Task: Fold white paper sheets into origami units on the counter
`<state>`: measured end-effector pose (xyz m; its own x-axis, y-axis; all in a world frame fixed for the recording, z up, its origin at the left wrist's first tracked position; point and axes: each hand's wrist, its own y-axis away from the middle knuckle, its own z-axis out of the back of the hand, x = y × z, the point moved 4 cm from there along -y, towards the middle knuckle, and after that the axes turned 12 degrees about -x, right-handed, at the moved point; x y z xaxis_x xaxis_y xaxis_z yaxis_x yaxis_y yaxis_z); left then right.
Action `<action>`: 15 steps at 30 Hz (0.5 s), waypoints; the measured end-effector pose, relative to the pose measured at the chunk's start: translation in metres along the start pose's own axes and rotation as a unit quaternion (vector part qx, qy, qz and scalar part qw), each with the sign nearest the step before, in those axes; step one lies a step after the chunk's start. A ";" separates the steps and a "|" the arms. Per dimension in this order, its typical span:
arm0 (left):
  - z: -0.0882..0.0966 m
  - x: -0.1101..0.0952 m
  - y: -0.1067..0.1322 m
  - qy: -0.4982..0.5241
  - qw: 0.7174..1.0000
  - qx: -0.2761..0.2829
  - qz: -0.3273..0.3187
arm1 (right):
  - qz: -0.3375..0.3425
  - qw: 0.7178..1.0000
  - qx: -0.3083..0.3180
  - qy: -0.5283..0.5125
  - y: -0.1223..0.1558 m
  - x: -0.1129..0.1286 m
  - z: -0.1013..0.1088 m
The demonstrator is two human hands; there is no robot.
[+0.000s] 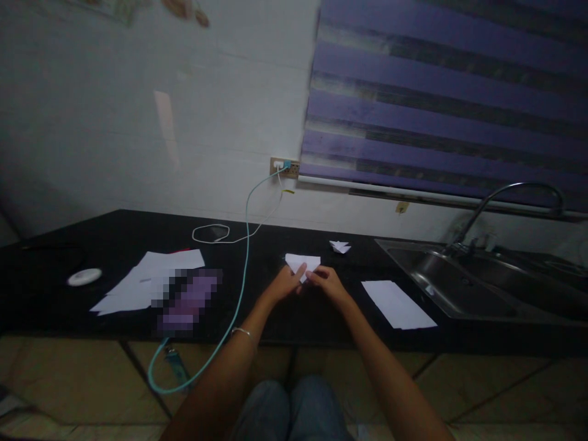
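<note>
Between my two hands is a folded sheet of white paper (pixel 303 262), shaped like a triangle with its wide edge away from me. My left hand (pixel 290 283) grips its left side, thumb on top. From the right, my right hand (pixel 327 282) pinches it near the lower point. Both hands are just above the black countertop, and the fingers beneath the paper are hidden. Beyond them to the right sits a small folded paper boat (pixel 340 247). A stack of white paper (pixel 399 304) lies to the right of my right hand.
Loose white sheets (pixel 133 285) and a blurred purple object (pixel 193 297) lie on the left, near a round white object (pixel 84 277). A teal cable (pixel 247 257) runs from the wall outlet (pixel 285 167) past my left arm. At right is a steel sink (pixel 452 282) with a faucet (pixel 487 199).
</note>
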<state>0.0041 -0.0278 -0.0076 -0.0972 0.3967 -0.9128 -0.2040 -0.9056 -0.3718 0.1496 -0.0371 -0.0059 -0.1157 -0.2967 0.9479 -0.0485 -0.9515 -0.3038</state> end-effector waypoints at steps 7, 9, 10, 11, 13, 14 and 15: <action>0.004 -0.004 -0.002 -0.004 1.000 -0.015 -0.022 | 0.000 0.999 0.040 0.015 0.001 -0.004 -0.003; 0.006 -0.004 -0.003 -0.008 0.999 -0.014 -0.030 | -0.002 0.999 0.032 0.012 0.001 -0.003 -0.002; 0.006 -0.003 -0.003 -0.009 0.999 -0.015 -0.030 | -0.001 1.000 0.014 0.009 0.001 -0.002 -0.001; 0.007 -0.002 -0.003 -0.010 0.999 -0.014 -0.028 | 0.005 1.000 -0.012 0.005 0.000 0.000 0.001; 0.006 0.002 -0.004 -0.014 1.000 -0.013 -0.018 | 0.031 0.997 -0.070 -0.010 -0.002 0.004 0.005; 0.006 0.004 -0.004 -0.018 1.000 -0.011 -0.014 | 0.052 0.995 -0.087 -0.014 -0.002 0.006 0.006; 0.005 0.006 -0.005 -0.022 1.000 -0.009 -0.011 | 0.075 0.993 -0.094 -0.012 -0.003 0.009 0.006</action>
<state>0.0000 -0.0207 -0.0105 -0.1365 0.4227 -0.8959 -0.1897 -0.8988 -0.3952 0.1550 -0.0378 0.0044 -0.1114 -0.4378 0.8921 -0.2171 -0.8653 -0.4518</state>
